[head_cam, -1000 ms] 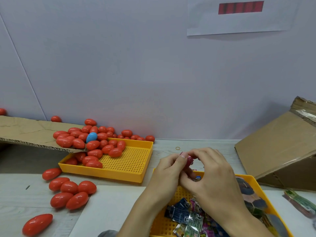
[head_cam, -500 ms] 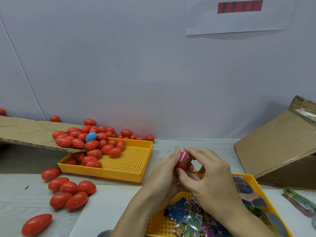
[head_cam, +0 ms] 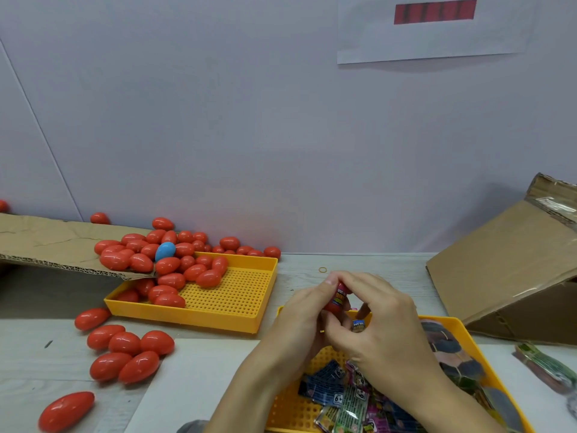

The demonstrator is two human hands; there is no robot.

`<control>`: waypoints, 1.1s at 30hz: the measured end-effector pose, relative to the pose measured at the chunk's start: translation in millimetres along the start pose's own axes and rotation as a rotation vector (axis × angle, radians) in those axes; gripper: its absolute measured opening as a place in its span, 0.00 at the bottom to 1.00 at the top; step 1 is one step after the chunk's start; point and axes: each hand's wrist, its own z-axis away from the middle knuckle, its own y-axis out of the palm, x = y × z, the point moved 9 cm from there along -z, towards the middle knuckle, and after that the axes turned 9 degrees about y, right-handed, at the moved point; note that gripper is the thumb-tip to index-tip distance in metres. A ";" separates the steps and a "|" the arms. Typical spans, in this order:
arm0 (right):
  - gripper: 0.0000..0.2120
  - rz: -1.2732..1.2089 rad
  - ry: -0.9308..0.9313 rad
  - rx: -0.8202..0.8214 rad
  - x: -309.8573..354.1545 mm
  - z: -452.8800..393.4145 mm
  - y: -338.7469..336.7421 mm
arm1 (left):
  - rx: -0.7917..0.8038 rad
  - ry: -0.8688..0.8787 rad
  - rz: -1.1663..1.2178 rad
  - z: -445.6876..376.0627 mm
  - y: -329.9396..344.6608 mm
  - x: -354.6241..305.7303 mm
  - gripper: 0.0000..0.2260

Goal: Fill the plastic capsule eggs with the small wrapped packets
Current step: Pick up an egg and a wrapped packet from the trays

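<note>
I see both hands pinching one red capsule egg [head_cam: 333,303] with a packet [head_cam: 341,295] in it: left hand [head_cam: 298,326], right hand [head_cam: 382,326]. They sit above the near yellow tray [head_cam: 462,331].

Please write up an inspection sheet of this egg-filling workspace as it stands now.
Surface: pale wood-grain table, a white sheet on its near part.
Job's things: red eggs heaped in the far yellow tray, one blue egg among them; loose eggs on the table; wrapped packets in the near yellow tray.
Clutter: rubber band; cardboard flap; cardboard box; green packs.
Hands: left hand and right hand both grip one red egg part with a packet.
Cables: nothing seen.
Surroundings: pale wall, paper sign.
</note>
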 end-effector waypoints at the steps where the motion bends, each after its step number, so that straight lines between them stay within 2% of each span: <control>1: 0.15 -0.014 0.003 0.006 -0.7 -0.1 0.4 | 0.007 -0.003 -0.002 0.1 0.3 0.3 0.13; 6: 0.12 -0.074 0.013 0.028 -2.2 -0.7 2.7 | 0.026 -0.014 -0.012 1.4 1.8 -0.4 0.14; 11: 0.14 -0.078 0.014 -0.009 -5.6 -0.3 -0.4 | -0.037 0.003 -0.095 0.3 -6.0 -1.2 0.18; 13: 0.15 -0.070 0.017 -0.033 -6.4 0.2 -2.4 | -0.075 -0.006 -0.071 -0.1 -10.1 1.1 0.21; 17: 0.17 -0.069 0.031 -0.028 -7.0 0.5 -0.3 | -0.098 -0.054 0.013 0.6 -9.4 5.9 0.18; 24: 0.25 -0.170 0.121 -0.003 -19.2 0.1 3.3 | -0.087 -0.092 0.133 1.8 -1.7 1.1 0.18; 29: 0.19 -0.204 0.122 0.007 -19.7 0.0 5.0 | 0.003 -0.098 0.140 3.6 4.9 1.8 0.20; 33: 0.19 -0.236 0.104 0.033 -16.2 0.2 6.2 | 0.049 -0.093 0.125 3.8 5.8 2.7 0.21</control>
